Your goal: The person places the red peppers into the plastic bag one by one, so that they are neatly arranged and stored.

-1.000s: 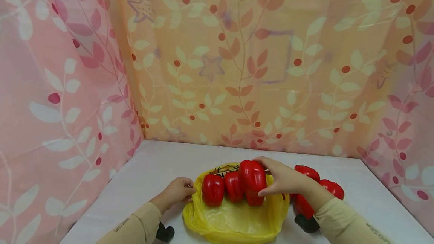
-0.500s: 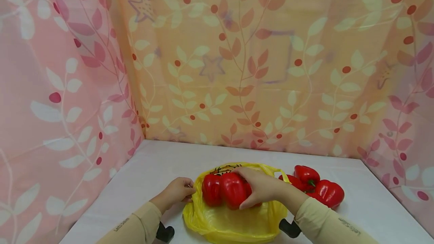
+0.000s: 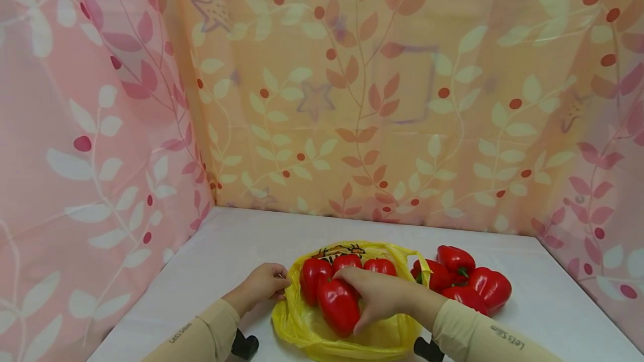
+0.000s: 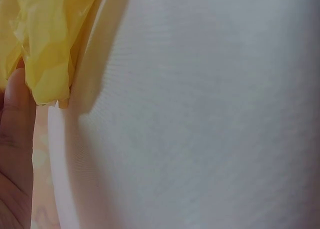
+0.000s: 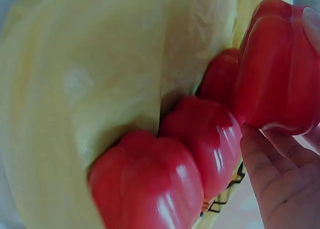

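Observation:
A yellow plastic bag point(image 3: 307, 339) lies with its mouth spread wide on the table. My left hand point(image 3: 263, 282) pinches the bag's left edge; in the left wrist view, the thumb point(image 4: 16, 109) meets the yellow film point(image 4: 47, 49). Over the front part of the bag, my right hand point(image 3: 384, 294) grips a red bell pepper point(image 3: 339, 306) from its right side. The right wrist view has this pepper point(image 5: 280, 71) between thumb and fingers. Behind it, three more red bell peppers sit in the bag: a left one point(image 3: 313, 278), a middle one point(image 3: 347, 261) and a right one point(image 3: 380, 266).
Several red bell peppers point(image 3: 490, 288) lie clustered on the white table point(image 3: 251, 228) to the right of the bag. A bag handle point(image 3: 424, 270) stands up beside them. Black wrist devices show under the left forearm point(image 3: 245, 345) and right forearm point(image 3: 429, 349). Patterned curtains point(image 3: 312, 144) surround the table.
My right hand has brought the held pepper left, down and toward me inside the bag's mouth, tilting it. The peppers on the right are less covered by the arm. My left hand has stayed put.

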Motion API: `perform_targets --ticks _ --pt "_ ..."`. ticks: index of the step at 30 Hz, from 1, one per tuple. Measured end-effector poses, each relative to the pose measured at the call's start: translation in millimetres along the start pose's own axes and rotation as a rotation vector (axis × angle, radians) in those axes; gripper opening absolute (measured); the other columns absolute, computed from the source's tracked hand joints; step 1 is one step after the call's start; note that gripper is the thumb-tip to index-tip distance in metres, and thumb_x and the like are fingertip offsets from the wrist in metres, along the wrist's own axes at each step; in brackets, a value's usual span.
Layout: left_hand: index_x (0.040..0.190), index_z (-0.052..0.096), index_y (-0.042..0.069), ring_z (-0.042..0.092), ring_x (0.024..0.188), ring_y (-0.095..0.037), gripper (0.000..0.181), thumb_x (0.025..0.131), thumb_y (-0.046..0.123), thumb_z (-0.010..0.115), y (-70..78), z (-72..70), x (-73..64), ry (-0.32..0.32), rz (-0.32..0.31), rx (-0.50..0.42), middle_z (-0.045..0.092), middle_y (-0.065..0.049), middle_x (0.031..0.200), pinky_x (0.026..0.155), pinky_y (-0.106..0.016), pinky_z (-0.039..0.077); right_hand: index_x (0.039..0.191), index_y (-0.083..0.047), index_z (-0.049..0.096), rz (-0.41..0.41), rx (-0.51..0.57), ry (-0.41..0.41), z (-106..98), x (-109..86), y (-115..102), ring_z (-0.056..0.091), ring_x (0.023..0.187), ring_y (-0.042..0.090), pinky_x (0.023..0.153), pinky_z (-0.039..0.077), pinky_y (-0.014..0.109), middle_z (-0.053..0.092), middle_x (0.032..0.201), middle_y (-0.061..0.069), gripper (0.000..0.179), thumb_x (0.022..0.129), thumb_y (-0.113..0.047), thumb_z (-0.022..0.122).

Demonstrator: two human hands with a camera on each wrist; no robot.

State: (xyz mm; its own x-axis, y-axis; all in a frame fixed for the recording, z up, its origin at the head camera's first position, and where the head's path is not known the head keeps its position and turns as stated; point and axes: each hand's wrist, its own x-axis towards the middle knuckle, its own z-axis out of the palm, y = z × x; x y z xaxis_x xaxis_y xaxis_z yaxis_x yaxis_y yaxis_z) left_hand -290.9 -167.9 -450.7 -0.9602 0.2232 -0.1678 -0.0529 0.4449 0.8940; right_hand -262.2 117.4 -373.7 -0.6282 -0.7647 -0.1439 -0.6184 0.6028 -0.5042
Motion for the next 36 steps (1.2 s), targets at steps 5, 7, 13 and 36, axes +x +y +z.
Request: perform_targets --ticks 5,7,13,36 --pt "0.085 0.06 0.003 0.053 0.054 -0.013 0.009 0.086 0.012 0.062 0.6 0.7 -0.1 -0.005 -0.001 -0.006 0.055 -0.005 0.071 0.058 -0.026 0.053 0.129 -0.031 0.036 0.007 -0.026 -0.053 4.7 0.4 -4.7 0.041 0.116 0.012 0.08 0.05 0.035 0.043 0.128 -0.013 0.079 0.064 -0.044 0.079" --pt "0.085 0.06 0.003 0.054 0.054 -0.013 0.009 0.086 0.012 0.062 0.5 1.0 0.2 -0.004 -0.004 -0.009 0.056 -0.005 0.072 0.058 -0.026 0.053 0.129 -0.031 0.036 0.011 -0.033 -0.074 6.7 0.1 -6.7 0.042 0.116 0.01 0.081 0.05 0.035 0.043 0.128 -0.014 0.079 0.064 -0.044 0.079" --pt "0.085 0.06 0.005 0.054 0.054 -0.013 0.01 0.086 0.014 0.063 -1.2 1.8 1.3 -0.007 -0.016 -0.001 0.057 -0.005 0.073 0.059 -0.026 0.053 0.127 -0.029 0.037 0.037 -0.024 -0.102 14.0 0.1 -12.3 0.045 0.11 0.006 0.079 0.051 0.032 0.046 0.122 -0.017 0.078 0.063 -0.043 0.08" --pt "0.085 0.059 0.004 0.055 0.057 -0.014 0.012 0.086 0.016 0.063 -0.3 1.8 1.7 -0.019 -0.016 -0.021 0.058 -0.005 0.074 0.061 -0.027 0.053 0.124 -0.027 0.039 0.168 0.031 -0.017 40.2 14.3 -18.7 0.049 0.101 0.005 0.077 0.052 0.035 0.05 0.111 -0.016 0.077 0.061 -0.047 0.079"
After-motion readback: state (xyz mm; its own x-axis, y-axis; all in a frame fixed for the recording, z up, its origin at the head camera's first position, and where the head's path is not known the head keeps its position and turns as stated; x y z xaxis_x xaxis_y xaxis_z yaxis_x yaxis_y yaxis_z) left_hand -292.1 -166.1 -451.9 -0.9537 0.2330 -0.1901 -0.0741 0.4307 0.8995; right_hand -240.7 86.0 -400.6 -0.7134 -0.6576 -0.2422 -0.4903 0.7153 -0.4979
